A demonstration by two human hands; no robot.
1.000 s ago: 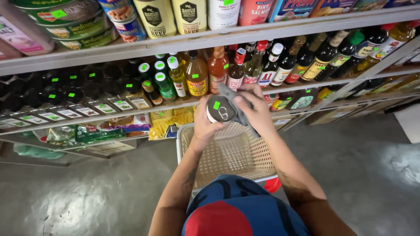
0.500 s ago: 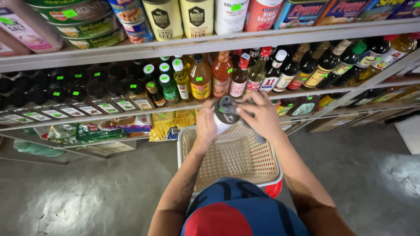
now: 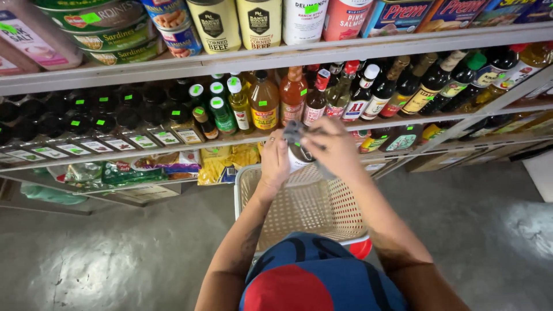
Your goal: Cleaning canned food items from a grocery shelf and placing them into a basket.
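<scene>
Both hands are raised together above a cream plastic shopping basket [image 3: 299, 210] with a lattice wall, and between them they hold one small dark bottle [image 3: 298, 151]. The bottle has a dark body and a pale label on the lower part; its top is covered by a grey cloth [image 3: 295, 131], so the cap cannot be seen. The left hand [image 3: 274, 163] is curled around the left side of the bottle, fingers closed on it, with a ring on one finger. The right hand [image 3: 335, 147] is bent over the top and right side, fingers closed on the grey cloth and pressing it on the bottle; a tail of the cloth hangs down under this hand. The bottle is in the air, just in front of the middle shelf [image 3: 173, 151] and above the far rim of the basket, touching neither of them. On the middle shelf behind stand many sauce bottles: an orange-red hot sauce bottle [image 3: 292, 95], an amber bottle with yellow label [image 3: 264, 103], green-capped bottles [image 3: 222, 115], and dark bottles [image 3: 438, 80] further to the right. The upper shelf carries tall cans [image 3: 218, 23] and flat sardine tins [image 3: 112, 34]. Yellow packets [image 3: 222, 164] lie on the low shelf beside the basket. The floor is grey concrete [image 3: 115, 253]
</scene>
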